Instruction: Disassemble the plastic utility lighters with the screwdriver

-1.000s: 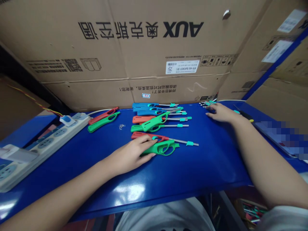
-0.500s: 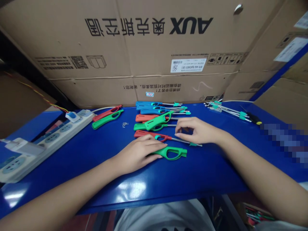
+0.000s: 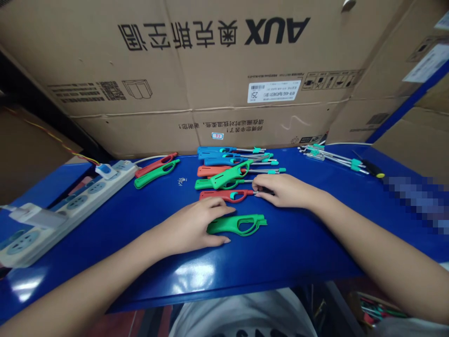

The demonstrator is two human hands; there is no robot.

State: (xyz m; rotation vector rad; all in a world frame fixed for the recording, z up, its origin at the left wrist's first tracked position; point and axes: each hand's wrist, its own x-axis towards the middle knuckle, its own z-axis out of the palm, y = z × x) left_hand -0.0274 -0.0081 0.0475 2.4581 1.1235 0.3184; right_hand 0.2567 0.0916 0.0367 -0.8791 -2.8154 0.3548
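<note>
My left hand [image 3: 191,224] lies on the blue table around the rear end of a green lighter handle [image 3: 231,224]. Its thumb and fingers are spread apart, and the handle has no metal tube at its front. Just beyond, my right hand [image 3: 284,189] pinches a red long-necked lighter [image 3: 224,195] near the base of its metal tube; the fingers hide most of that tube. Behind lie a green lighter [image 3: 229,175] set askew on others, an orange-red lighter [image 3: 206,171] and several blue lighters [image 3: 217,157], their tubes pointing right.
A red handle [image 3: 154,164] and a green handle [image 3: 156,174] lie at left beside a power strip [image 3: 80,201]. Small metal pieces [image 3: 181,181] sit near them. Metal tubes [image 3: 333,158] and a screwdriver [image 3: 372,169] are at right. A cardboard wall [image 3: 210,93] stands behind.
My right hand has closed on the red lighter, which has shifted slightly away from me and right. My left hand has loosened around the green handle, its thumb now apart from the fingers.
</note>
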